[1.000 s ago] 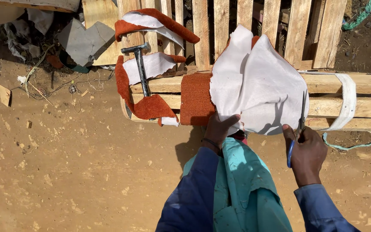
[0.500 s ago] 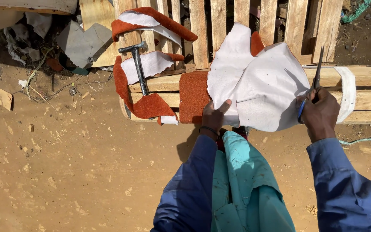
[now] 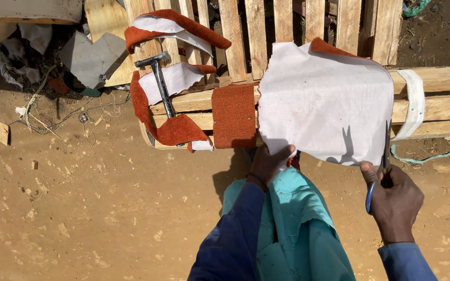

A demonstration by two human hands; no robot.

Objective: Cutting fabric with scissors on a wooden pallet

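The scissors (image 3: 382, 165) are mostly hidden inside the right hand (image 3: 394, 200); the sheet (image 3: 325, 101) covers the pallet (image 3: 444, 99) beneath.

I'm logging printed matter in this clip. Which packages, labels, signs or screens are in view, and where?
None in view: only the white-backed rust-red fabric sheet held by the left hand, blue-handled scissors in the right hand, and a hammer on the wooden pallet.

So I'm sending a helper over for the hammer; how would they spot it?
Start at the wooden pallet lying on the sandy ground. At its left end sit curled rust-red scraps with white backing. The hammer lies across them: the only dark metal thing there, head up, thin handle running down.
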